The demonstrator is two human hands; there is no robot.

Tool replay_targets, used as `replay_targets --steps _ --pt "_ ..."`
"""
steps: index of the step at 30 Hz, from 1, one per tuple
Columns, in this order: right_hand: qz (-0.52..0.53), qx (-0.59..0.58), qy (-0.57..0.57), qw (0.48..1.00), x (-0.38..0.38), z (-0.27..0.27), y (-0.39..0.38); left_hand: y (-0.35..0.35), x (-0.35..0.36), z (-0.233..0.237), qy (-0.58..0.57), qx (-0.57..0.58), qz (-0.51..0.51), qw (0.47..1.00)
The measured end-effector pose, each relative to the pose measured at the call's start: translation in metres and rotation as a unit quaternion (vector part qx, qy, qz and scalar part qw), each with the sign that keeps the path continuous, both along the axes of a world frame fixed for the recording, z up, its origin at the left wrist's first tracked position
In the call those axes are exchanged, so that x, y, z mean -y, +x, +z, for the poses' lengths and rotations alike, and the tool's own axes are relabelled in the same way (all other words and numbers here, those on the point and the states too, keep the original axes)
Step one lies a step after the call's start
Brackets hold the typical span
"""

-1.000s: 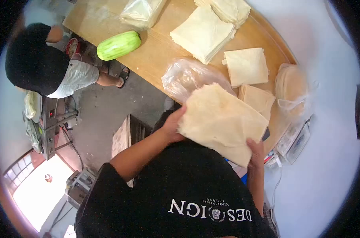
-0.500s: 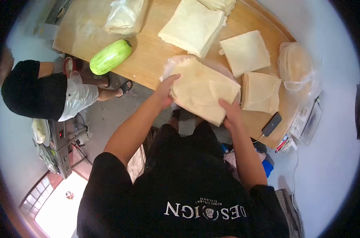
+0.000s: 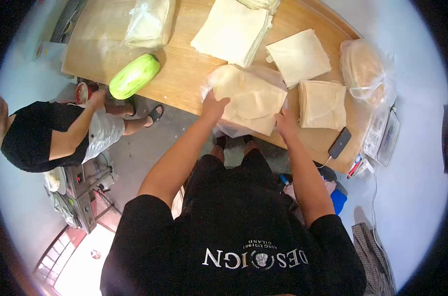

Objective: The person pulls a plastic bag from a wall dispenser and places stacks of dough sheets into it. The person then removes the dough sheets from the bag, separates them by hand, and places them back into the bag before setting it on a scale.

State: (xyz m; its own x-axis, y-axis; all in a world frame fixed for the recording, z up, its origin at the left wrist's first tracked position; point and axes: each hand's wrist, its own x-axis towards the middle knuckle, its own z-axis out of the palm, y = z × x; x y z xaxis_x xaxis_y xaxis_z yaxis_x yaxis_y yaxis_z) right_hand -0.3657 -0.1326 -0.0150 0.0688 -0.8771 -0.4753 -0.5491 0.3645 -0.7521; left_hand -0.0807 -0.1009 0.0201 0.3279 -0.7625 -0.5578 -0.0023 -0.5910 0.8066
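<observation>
A stack of thin, pale-yellow square sheets [image 3: 253,96] lies tilted at the table's front edge, on a clear plastic bag [image 3: 221,74] that shows around it. My left hand [image 3: 214,108] grips the stack's left side, its thumb across the top sheet and its other fingers mostly hidden. At the right edge, my right hand [image 3: 286,123] closes on the stack, and plastic shows near its fingertips. Just right of that hand sits another stack of folded sheets [image 3: 322,104].
More sheet stacks [image 3: 231,32] [image 3: 299,58] and bagged sheets [image 3: 150,24] [image 3: 363,69] lie on the wooden table [image 3: 184,59]. A peeled green gourd [image 3: 135,76] rests at its edge. A phone [image 3: 339,143] is charging at right. Another person [image 3: 46,133] stands at left.
The stack has moved away from my body and levelled out over the plastic bag. My right hand has shifted up its right edge. The other person's arm now reaches toward the table.
</observation>
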Motion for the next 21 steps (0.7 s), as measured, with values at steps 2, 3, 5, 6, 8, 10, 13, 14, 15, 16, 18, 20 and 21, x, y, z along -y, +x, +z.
replay_targets --steps 2,3,5,6,8,10,13,14,15,16,18,20,21 --pt "0.044 -0.126 -0.115 0.984 -0.009 -0.013 -0.027 -0.005 -0.009 0.014 -0.026 0.059 -0.021 0.998" --pt "0.044 -0.128 -0.114 0.984 -0.01 0.002 -0.024 -0.008 -0.015 0.022 -0.051 0.119 -0.041 0.991" --pt "-0.04 -0.246 -0.057 0.967 -0.011 0.027 -0.021 -0.023 -0.035 0.039 -0.11 0.248 -0.067 0.96" --pt "-0.042 -0.248 -0.055 0.966 -0.014 0.005 -0.03 -0.03 -0.042 0.041 -0.169 0.372 -0.091 0.908" --pt "-0.08 -0.158 0.04 0.983 -0.018 -0.052 -0.041 -0.044 -0.046 0.042 -0.223 0.376 -0.22 0.872" --pt "-0.096 -0.138 0.032 0.985 -0.02 -0.071 -0.04 -0.061 -0.043 0.04 -0.273 0.373 -0.345 0.817" --pt "-0.216 0.038 0.03 0.975 -0.029 -0.045 -0.023 -0.081 -0.033 0.025 -0.287 0.371 -0.442 0.764" --pt "-0.311 0.193 0.031 0.93 -0.029 -0.023 -0.014 -0.084 -0.026 0.011 -0.303 0.394 -0.431 0.753" --pt "-0.313 0.189 0.031 0.93 -0.03 -0.004 -0.007 -0.087 -0.021 0.001 -0.318 0.417 -0.417 0.743" --pt "-0.364 0.233 0.041 0.901 -0.031 0.013 0.0 -0.089 -0.017 0.002 -0.317 0.413 -0.417 0.745" --pt "-0.414 0.277 0.052 0.865 -0.035 0.014 -0.005 -0.089 -0.012 0.007 -0.326 0.392 -0.412 0.755" --pt "-0.203 0.054 -0.009 0.978 -0.032 0.011 -0.011 -0.089 -0.007 0.008 -0.322 0.4 -0.415 0.751" --pt "-0.206 0.056 -0.009 0.977 -0.033 0.014 -0.009 -0.089 -0.006 0.008 -0.318 0.407 -0.415 0.749"
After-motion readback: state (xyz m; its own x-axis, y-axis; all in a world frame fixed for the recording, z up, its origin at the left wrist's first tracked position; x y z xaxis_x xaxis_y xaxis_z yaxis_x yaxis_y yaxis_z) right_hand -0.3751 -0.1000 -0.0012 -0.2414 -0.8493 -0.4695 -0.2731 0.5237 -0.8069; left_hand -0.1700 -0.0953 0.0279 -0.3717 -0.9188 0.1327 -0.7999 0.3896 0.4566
